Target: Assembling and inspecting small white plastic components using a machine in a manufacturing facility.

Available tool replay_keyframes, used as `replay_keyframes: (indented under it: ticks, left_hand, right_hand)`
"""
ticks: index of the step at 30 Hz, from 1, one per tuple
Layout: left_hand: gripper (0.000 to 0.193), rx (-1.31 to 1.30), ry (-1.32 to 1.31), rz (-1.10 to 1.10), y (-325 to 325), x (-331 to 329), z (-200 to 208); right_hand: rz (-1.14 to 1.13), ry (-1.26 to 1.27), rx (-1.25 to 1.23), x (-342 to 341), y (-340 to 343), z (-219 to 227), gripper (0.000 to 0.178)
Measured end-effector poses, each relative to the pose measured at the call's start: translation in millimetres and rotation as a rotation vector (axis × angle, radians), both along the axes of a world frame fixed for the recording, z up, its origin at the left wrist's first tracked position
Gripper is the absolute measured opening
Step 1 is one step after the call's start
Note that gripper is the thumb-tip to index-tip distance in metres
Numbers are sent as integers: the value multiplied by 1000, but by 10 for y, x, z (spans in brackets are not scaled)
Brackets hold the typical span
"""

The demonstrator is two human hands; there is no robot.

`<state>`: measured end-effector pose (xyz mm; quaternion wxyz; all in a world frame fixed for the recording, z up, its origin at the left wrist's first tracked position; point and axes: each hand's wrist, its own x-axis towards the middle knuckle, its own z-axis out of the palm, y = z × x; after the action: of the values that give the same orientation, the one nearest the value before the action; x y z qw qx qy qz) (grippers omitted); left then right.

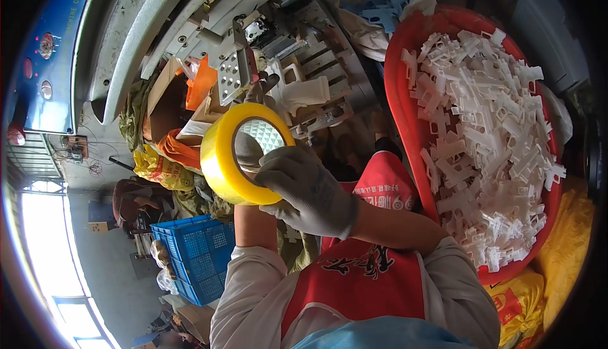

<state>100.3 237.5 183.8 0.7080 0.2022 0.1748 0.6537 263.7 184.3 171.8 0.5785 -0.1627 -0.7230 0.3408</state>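
My right hand [309, 187], in a grey knitted glove, grips a wide roll of yellow packing tape [218, 152] by its near side, fingers over the rim. Behind the roll, my gloved left hand [248, 151] is mostly hidden; part of it shows through the roll's core. Its dark fingertips poke out above the roll, curled against a white plastic gun-shaped part [305, 92], which it seems to hold. Just beyond those fingertips is a metal plate with round holes [232, 78], fixed on the machine.
A red tub [398, 89] heaped with white gun-shaped parts [484, 140] stands on the right. Behind it sits a white sack [354, 26] of blue parts. The metal machine [183, 26] fills the far side. Blue crates [196, 254] and a cardboard box [163, 99] are on the left.
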Motion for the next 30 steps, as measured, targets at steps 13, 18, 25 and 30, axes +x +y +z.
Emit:
replay_keyframes:
  ticks: [13,18,25,30]
  left_hand:
    - [43,22,-4,-21,181,-52,-43]
    - [43,13,3,-12,122,-105,20]
    - [43,40,35,-48,471,-315,-83]
    - [42,74,51,-93,771,-549,-168]
  right_hand:
    - [26,-5,-4,11,19,8,45]
    - [70,2,-23,-21,-59,-20,49]
    - [120,14,-18,0,-101,-42,50]
    - [104,4,-18,49,-106,-79,48]
